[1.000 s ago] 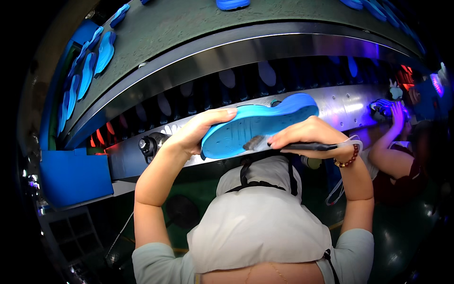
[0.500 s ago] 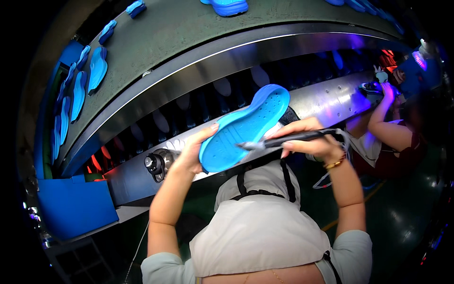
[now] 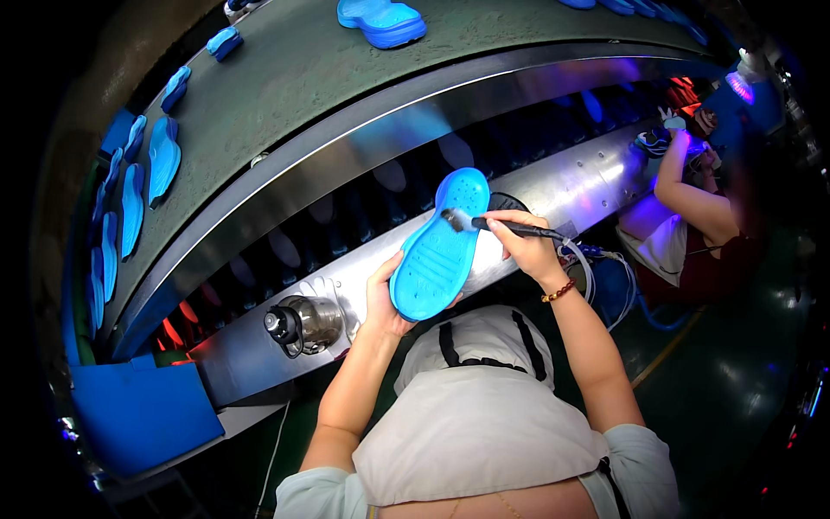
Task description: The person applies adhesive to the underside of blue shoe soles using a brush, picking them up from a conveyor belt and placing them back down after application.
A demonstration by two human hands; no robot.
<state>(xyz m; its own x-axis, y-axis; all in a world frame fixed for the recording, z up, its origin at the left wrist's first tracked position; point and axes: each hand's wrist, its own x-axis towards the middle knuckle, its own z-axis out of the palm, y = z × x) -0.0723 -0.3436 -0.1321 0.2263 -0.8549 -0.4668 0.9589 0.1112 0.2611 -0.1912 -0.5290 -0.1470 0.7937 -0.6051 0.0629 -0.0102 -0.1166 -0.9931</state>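
My left hand [image 3: 386,297] grips a bright blue shoe sole [image 3: 435,259] by its lower left side, its hollow inner face turned up. The sole is tilted, with its narrower end pointing away from me. In my right hand [image 3: 528,246] is a brush [image 3: 519,227] with a black handle. Its bristles rest on the upper part of the sole, by the small holes. A cable or hose trails from the handle's back end. Below the sole runs a metal ledge [image 3: 553,191].
A clear bottle with a black lid [image 3: 304,326] stands left on the ledge. Beyond, a green conveyor belt [image 3: 285,95] carries several blue soles [image 3: 163,157]. Under it hang dark racks. A co-worker's arm [image 3: 690,195] reaches in at right, near a purple-lit lamp [image 3: 741,85].
The brush has moved from the sole's middle up toward its far end. The sole has turned more upright and shifted slightly. Soles on the belt have drifted left.
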